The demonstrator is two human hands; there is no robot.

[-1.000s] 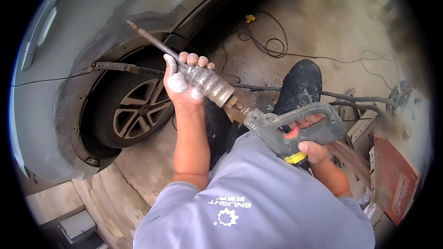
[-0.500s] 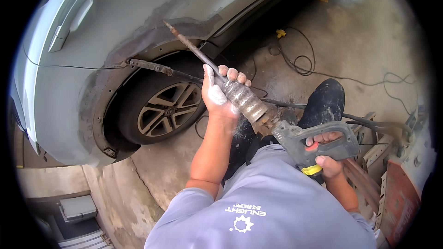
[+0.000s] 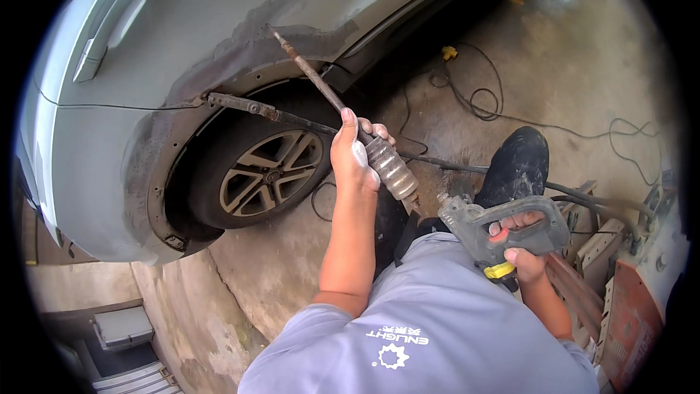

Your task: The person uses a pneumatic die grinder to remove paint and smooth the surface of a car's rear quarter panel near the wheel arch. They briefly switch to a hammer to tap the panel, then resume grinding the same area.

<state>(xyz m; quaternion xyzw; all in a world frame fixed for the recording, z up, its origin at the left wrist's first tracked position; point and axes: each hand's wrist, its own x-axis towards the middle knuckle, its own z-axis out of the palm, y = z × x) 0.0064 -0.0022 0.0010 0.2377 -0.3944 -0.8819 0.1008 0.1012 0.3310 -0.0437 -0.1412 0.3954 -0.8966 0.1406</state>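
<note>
My left hand (image 3: 353, 155) wraps round a slide hammer, a dark rod (image 3: 318, 82) with a ribbed metal cylinder (image 3: 394, 169) at its lower end. White powder coats that palm. The rod's pointed tip lies over the scraped grey patch on the silver car body (image 3: 175, 36); whether they touch, I cannot tell. My right hand (image 3: 528, 263) is closed on the looped grip of a grey gun-shaped handle (image 3: 472, 230), fingers through the loop by a red trigger. A gap shows between the handle's nose and the cylinder's rusty end. A yellow piece (image 3: 499, 271) sits under the grip.
A jointed metal bar (image 3: 244, 104) reaches from the wheel-arch edge across the wheel (image 3: 266, 175). Thin black cable (image 3: 481, 102) coils over the concrete, with a yellow plug (image 3: 449, 52). Thick cables (image 3: 590, 201) run by my knee. A red metal panel (image 3: 628, 321) stands at lower right.
The cylinder has come away from the handle's nose, leaving a gap. My left hand has shifted slightly right with the rod; my right hand has moved slightly right with the handle.
</note>
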